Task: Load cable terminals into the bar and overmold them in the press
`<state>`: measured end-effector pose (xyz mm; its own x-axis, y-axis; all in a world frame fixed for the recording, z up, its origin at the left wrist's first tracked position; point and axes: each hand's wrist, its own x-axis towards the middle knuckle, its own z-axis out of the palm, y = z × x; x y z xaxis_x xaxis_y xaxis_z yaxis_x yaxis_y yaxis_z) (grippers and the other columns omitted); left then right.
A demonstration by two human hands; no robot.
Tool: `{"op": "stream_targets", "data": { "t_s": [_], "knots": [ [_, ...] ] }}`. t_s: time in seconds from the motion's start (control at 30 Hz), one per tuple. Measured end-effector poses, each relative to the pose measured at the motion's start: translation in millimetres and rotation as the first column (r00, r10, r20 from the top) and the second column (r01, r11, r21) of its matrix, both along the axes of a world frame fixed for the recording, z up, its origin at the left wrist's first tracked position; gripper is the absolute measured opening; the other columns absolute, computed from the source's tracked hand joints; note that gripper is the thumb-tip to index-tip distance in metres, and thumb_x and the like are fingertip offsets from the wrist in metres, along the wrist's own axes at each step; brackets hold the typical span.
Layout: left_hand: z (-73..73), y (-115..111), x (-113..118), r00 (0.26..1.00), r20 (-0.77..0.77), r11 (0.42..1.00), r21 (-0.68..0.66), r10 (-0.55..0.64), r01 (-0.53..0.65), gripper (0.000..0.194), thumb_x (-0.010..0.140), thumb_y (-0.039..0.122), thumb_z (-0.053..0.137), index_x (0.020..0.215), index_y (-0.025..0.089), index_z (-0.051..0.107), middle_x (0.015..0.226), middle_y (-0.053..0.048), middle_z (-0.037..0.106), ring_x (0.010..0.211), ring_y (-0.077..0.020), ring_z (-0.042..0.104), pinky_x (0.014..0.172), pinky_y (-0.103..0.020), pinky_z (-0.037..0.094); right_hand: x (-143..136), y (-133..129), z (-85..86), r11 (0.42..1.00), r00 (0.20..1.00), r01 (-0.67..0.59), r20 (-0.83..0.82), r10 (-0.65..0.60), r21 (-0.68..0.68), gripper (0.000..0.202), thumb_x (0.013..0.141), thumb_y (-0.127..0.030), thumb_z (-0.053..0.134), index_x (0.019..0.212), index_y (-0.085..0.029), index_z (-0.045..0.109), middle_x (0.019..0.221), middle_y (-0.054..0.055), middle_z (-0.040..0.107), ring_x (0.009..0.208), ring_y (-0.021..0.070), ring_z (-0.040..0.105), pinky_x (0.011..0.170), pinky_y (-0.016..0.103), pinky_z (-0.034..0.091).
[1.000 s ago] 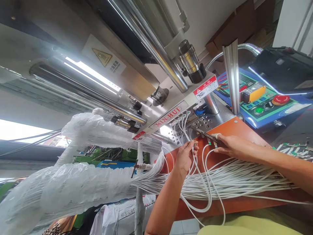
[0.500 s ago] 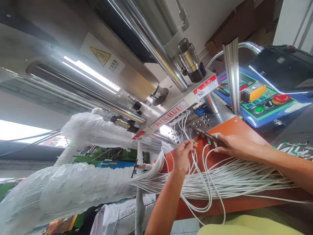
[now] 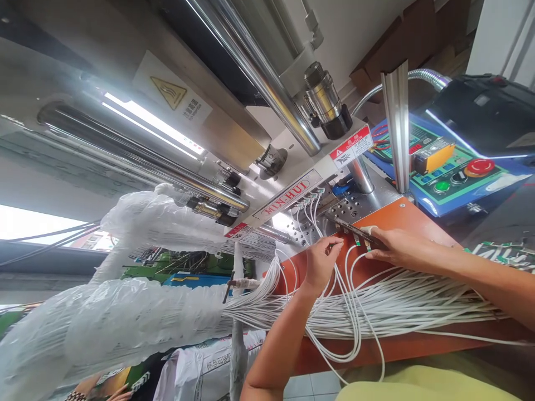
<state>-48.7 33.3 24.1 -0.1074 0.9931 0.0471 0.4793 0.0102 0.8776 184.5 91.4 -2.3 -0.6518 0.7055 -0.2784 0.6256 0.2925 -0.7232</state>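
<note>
My left hand [image 3: 321, 262] is closed, thumb and forefinger pinched together over the orange board [image 3: 407, 225]; what is between the fingertips, if anything, is hidden. White cables [image 3: 351, 312] loop up close beneath it. My right hand [image 3: 387, 245] grips the near end of a long metal bar [image 3: 355, 229], whose far end reaches the drilled metal plate of the machine. Along the bar, cable ends with small green boards [image 3: 358, 241] sit side by side. Further in, several white cables with connectors [image 3: 310, 200] stand in the machine under the MIN-HUI plate [image 3: 288, 196].
A thick bundle of white cables [image 3: 401, 306] crosses the board. Plastic-wrapped cable bundles [image 3: 125, 312] hang at left. Steel guide rods [image 3: 267, 83] and a heat-warning barrel stand overhead. A blue control panel [image 3: 455, 167] with a red stop button is at right. Another person's hand [image 3: 119, 394] shows bottom left.
My left hand has moved slightly right towards the bar and turned over. The green connector that showed at its fingertips is out of sight. My right hand keeps its hold on the bar.
</note>
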Motion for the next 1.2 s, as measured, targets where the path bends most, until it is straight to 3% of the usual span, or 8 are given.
{"op": "stream_targets", "data": {
  "t_s": [0.2, 0.43, 0.63, 0.77, 0.9, 1.07, 1.2],
  "knots": [
    [-4.8, 8.2, 6.6, 0.994, -0.031, 0.992, 0.065, -0.102, 0.104, 0.018, 0.084, 0.014, 0.068, 0.085, 0.026, 0.081, 0.092, -0.005, 0.077, 0.09, -0.022, 0.068, 0.092, -0.037, 0.053, 0.1, 0.5, -2.4, 1.0, 0.997, 0.027, -0.067, -0.027, -0.004, 0.046, 0.091, -0.053, 0.054, 0.13, -0.028, 0.051, 0.1, 0.008, 0.074, 0.087, 0.0283, 0.071, 0.072, 0.035, 0.049],
    [-12.8, 12.3, 7.2, 0.995, -0.043, 0.992, 0.09, -0.086, 0.09, 0.021, 0.085, 0.013, 0.066, 0.084, 0.028, 0.081, 0.091, -0.006, 0.076, 0.092, -0.0236, 0.068, 0.095, -0.04, 0.053, 1.8, -0.5, -1.5, 0.998, 0.997, 0.045, -0.072, -0.042, 0.042, 0.04, 0.09, -0.059, 0.055, 0.116, -0.029, 0.057, 0.098, 0.007, 0.074, 0.087, 0.0286, 0.071, 0.072, 0.034, 0.049],
    [-17.6, 15.5, 11.0, 0.995, -0.087, 0.992, 0.111, -0.045, 0.054, 0.021, 0.085, 0.012, 0.066, 0.086, 0.026, 0.082, 0.092, -0.006, 0.078, 0.088, -0.0225, 0.07, 0.091, -0.039, 0.054, -2.6, -3.0, 0.7, 0.998, 0.999, 0.04, 0.018, -0.041, 0.051, 0.036, 0.093, -0.052, 0.05, 0.118, -0.026, 0.053, 0.096, 0.009, 0.074, 0.088, 0.0307, 0.071, 0.068, 0.036, 0.047],
    [-18.0, 18.7, 6.4, 0.998, 0.055, 1.0, -0.01, -0.003, 0.004, 0.015, 0.082, 0.018, 0.075, 0.095, 0.023, 0.081, 0.092, -0.006, 0.078, 0.084, -0.0198, 0.071, 0.087, -0.035, 0.055, -3.8, -4.6, 2.4, 0.996, 0.997, 0.055, 0.058, -0.059, 0.071, 0.032, 0.093, -0.051, 0.049, 0.111, -0.025, 0.052, 0.094, 0.009, 0.073, 0.087, 0.0306, 0.071, 0.069, 0.037, 0.047],
    [-16.2, 18.1, -6.4, 0.961, 0.259, 0.984, -0.172, 0.092, -0.047, 0.028, 0.076, 0.026, 0.083, 0.102, 0.017, 0.076, 0.084, -0.005, 0.076, 0.075, -0.0161, 0.069, 0.077, -0.03, 0.053, -0.2, -1.7, 1.1, 0.999, 1.0, 0.005, -0.009, -0.005, 0.034, 0.036, 0.093, -0.051, 0.048, 0.118, -0.025, 0.051, 0.104, 0.01, 0.073, 0.093, 0.0296, 0.07, 0.075, 0.037, 0.048],
    [-7.8, 8.2, -20.7, 0.856, 0.497, 0.945, -0.325, 0.139, 0.036, 0.055, 0.066, 0.025, 0.09, 0.115, 0.015, 0.069, 0.099, -0.011, 0.077, 0.089, -0.0198, 0.072, 0.084, -0.031, 0.051, 1.9, 1.1, -4.3, 0.999, 0.999, -0.017, -0.031, 0.019, 0.051, 0.044, 0.093, -0.052, 0.047, 0.126, -0.023, 0.049, 0.105, 0.012, 0.072, 0.092, 0.0303, 0.069, 0.076, 0.039, 0.048],
    [-0.5, 1.5, -27.5, 0.829, 0.518, 0.935, -0.355, 0.211, -0.016, 0.047, 0.066, 0.028, 0.091, 0.106, 0.012, 0.069, 0.094, -0.012, 0.076, 0.089, -0.0211, 0.072, 0.078, -0.028, 0.049, 1.9, 0.9, -10.7, 0.998, 0.999, -0.004, -0.048, 0.007, 0.068, 0.042, 0.093, -0.052, 0.049, 0.124, -0.023, 0.052, 0.1, 0.01, 0.072, 0.088, 0.0283, 0.07, 0.075, 0.037, 0.049]
  ]
}}
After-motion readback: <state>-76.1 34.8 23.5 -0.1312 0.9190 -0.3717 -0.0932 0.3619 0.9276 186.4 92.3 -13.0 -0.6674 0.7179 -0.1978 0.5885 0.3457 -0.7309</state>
